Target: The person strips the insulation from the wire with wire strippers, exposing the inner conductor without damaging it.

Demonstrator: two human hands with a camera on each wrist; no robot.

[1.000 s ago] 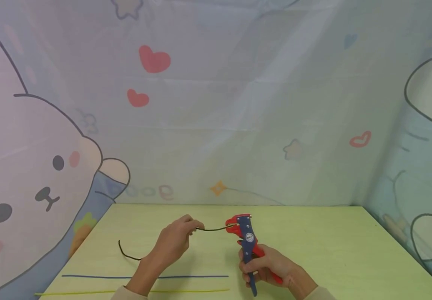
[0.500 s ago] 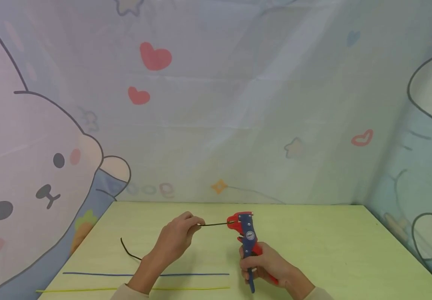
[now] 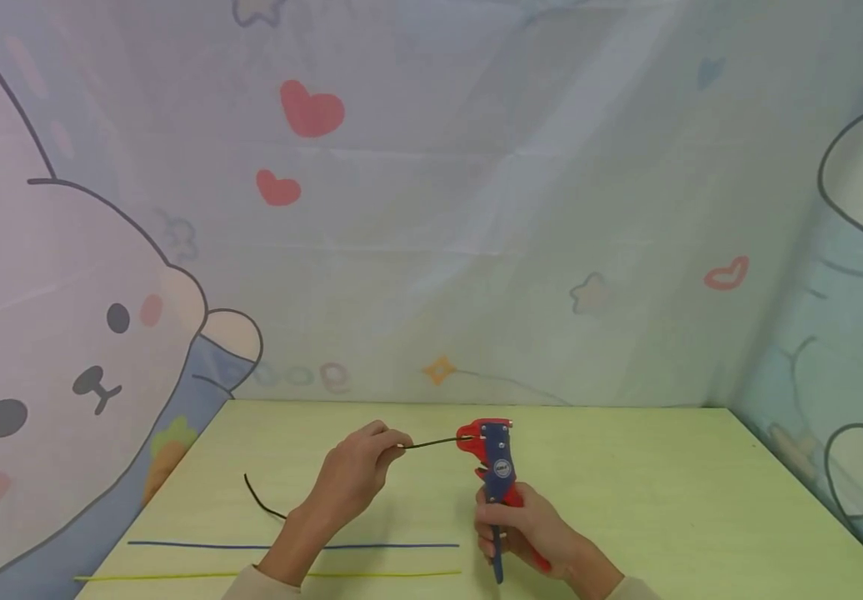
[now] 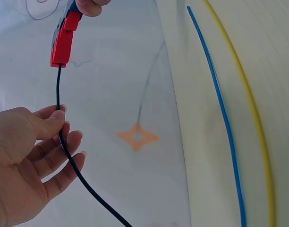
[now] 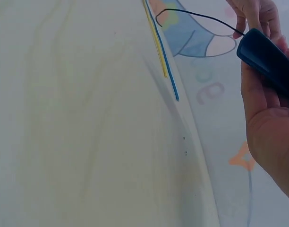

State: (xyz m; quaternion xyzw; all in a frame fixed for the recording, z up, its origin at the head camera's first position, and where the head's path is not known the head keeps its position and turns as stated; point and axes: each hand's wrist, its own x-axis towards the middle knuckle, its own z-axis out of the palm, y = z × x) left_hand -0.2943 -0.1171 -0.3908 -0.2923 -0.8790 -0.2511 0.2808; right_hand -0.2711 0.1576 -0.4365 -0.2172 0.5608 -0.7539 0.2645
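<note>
In the head view my left hand [image 3: 356,467] pinches a black wire [image 3: 431,442] between thumb and fingertips. The wire runs right, nearly straight, with its end in the red jaws of a wire stripper [image 3: 501,454]. My right hand [image 3: 529,527] grips the stripper's blue and red handles, holding it raised and almost upright. The left wrist view shows the black wire [image 4: 99,197] trailing loosely past the left fingers [image 4: 59,182], and the stripper's red head [image 4: 63,47] above. The right wrist view has a dark blue handle [image 5: 262,52] in the right hand [image 5: 272,130].
A blue wire [image 3: 394,546] and a yellow wire [image 3: 379,574] lie side by side along the near left of the pale table [image 3: 671,492], partly behind the left forearm. A printed cloth [image 3: 431,208] hangs behind and at both sides.
The black wire between hand and stripper has gone from slightly sagging to straight and rising rightward. Both hands and the stripper have shifted slightly up, and the stripper stands more upright.
</note>
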